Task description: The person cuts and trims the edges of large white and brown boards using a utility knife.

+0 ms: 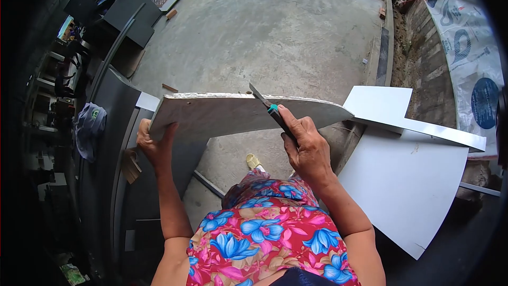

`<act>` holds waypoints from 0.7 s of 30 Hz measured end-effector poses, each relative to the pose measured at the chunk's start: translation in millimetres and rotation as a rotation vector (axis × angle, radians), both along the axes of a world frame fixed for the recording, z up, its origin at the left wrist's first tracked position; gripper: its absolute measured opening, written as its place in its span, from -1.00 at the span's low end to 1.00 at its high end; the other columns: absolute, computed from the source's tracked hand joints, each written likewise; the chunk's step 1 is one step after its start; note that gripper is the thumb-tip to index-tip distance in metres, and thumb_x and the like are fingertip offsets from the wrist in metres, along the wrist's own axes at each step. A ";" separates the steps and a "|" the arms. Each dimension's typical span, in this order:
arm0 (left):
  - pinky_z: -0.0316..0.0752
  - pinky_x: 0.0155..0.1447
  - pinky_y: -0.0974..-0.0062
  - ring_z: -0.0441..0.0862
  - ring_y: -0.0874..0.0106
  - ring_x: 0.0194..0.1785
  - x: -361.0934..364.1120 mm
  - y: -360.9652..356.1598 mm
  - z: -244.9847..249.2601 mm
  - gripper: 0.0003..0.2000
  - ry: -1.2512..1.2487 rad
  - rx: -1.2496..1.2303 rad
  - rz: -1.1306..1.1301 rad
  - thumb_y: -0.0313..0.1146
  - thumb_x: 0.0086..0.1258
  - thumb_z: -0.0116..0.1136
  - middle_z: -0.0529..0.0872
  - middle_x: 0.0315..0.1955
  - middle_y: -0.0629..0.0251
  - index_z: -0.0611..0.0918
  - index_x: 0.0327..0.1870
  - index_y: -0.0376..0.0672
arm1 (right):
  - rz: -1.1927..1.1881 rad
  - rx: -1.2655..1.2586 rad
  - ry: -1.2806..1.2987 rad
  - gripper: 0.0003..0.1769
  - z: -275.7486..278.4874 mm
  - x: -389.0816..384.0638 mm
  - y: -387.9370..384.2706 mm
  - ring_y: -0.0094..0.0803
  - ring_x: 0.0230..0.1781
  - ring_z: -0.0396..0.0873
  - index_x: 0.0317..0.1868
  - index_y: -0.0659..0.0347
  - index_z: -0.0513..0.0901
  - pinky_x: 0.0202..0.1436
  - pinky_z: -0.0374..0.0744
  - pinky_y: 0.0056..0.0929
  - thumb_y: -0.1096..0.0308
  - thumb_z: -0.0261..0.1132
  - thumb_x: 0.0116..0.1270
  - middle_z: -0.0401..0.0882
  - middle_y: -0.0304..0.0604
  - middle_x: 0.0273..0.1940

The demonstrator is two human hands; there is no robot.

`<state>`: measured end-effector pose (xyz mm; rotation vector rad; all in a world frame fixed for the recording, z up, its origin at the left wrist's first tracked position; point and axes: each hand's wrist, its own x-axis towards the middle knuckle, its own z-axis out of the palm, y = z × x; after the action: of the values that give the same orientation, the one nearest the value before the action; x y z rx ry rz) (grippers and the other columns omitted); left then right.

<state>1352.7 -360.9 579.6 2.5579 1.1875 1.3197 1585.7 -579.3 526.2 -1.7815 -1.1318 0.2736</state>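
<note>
A long grey board (227, 115) with a pale, rough top edge stands on its side in front of me, narrowing to a point at the right. My left hand (154, 143) grips its left end, thumb on the near face. A utility knife (275, 113) with a black and teal handle is in my right hand (308, 151), its fingers wrapped round the handle. The knife's blade crosses the board's top edge near the middle and points up and to the left.
White sheets (407, 180) lie at the right beside a low wall with white plastic sacks (465, 47). A dark panel (106, 127) with a grey cloth (91, 130) is at the left. Concrete floor (264, 32) stretches ahead, with small wood pieces on it.
</note>
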 end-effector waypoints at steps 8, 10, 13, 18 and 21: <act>0.27 -0.38 0.47 0.32 0.46 -0.53 -0.2 5.5 0.4 -0.51 -0.052 -0.033 -0.054 -0.15 -0.03 0.48 0.34 -0.63 0.37 0.30 -0.58 -0.17 | -0.124 -0.008 -0.035 -0.33 -24.4 -2.5 5.0 -0.25 -0.39 0.50 0.30 -0.13 0.37 -0.34 0.50 -0.25 0.47 0.26 0.14 0.39 -0.16 -0.39; 0.28 -0.38 0.48 0.32 0.47 -0.52 -1.2 5.6 0.0 -0.51 -0.049 -0.034 -0.039 -0.15 -0.02 0.48 0.34 -0.64 0.38 0.30 -0.58 -0.17 | -0.175 -0.120 -0.029 -0.35 -35.0 9.4 2.2 -0.22 -0.39 0.50 0.29 -0.13 0.38 -0.34 0.50 -0.23 0.42 0.26 0.15 0.38 -0.17 -0.40; 0.29 -0.37 0.47 0.32 0.48 -0.52 -0.9 3.6 1.1 -0.51 -0.051 -0.032 -0.019 -0.15 -0.02 0.47 0.36 -0.64 0.38 0.30 -0.58 -0.17 | -0.094 -0.087 0.037 -0.35 -22.8 7.2 -6.9 -0.20 -0.40 0.50 0.29 -0.17 0.37 -0.33 0.50 -0.21 0.41 0.26 0.15 0.39 -0.16 -0.40; 0.30 -0.38 0.47 0.33 0.48 -0.52 2.1 2.7 2.9 -0.51 -0.027 -0.021 0.008 -0.13 -0.01 0.46 0.39 -0.64 0.38 0.29 -0.57 -0.16 | -0.081 -0.092 0.032 -0.33 -24.0 15.3 -5.0 -0.22 -0.38 0.50 0.30 -0.17 0.36 -0.33 0.50 -0.22 0.41 0.27 0.14 0.38 -0.16 -0.40; 0.30 -0.39 0.47 0.32 0.48 -0.54 10.2 -5.3 7.5 -0.50 -0.039 0.003 0.016 -0.13 -0.01 0.47 0.36 -0.66 0.39 0.29 -0.57 -0.15 | -0.094 -0.049 0.011 -0.35 -20.5 13.8 -8.3 -0.21 -0.37 0.50 0.29 -0.14 0.37 -0.31 0.50 -0.21 0.41 0.27 0.14 0.39 -0.15 -0.40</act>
<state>1363.0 -366.2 587.1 2.5183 1.2022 1.3684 1599.5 -587.6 505.7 -1.8685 -1.0377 0.2565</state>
